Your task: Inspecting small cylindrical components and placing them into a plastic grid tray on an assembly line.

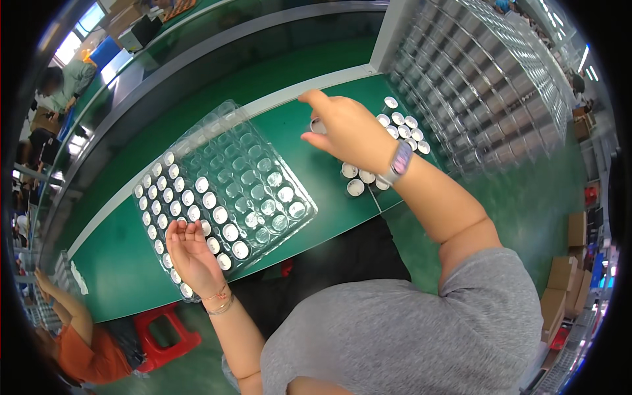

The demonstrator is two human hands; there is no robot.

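A clear plastic tray [263, 158] with rows of round pockets lies on the green table. Small round white-topped pieces [240, 249] fill its left part, while pockets toward the right are bare. My left hand [195, 255] is over the tray's near left part, palm turned up and fingers loosely curled, with nothing seen in it. Between the tray and a loose cluster of white-topped pieces [403, 130], my right hand [355, 128] is raised above the table. Its thumb and fingers close around one small round piece [316, 125], which is mostly hidden by the hand.
Tall stacked clear trays [480, 85] stand at the right end of the green table [112, 276]. A pale rail [296, 89] runs along its far edge. At left are a red stool [164, 339] and a person in orange [92, 355]. Cardboard boxes [563, 273] sit far right.
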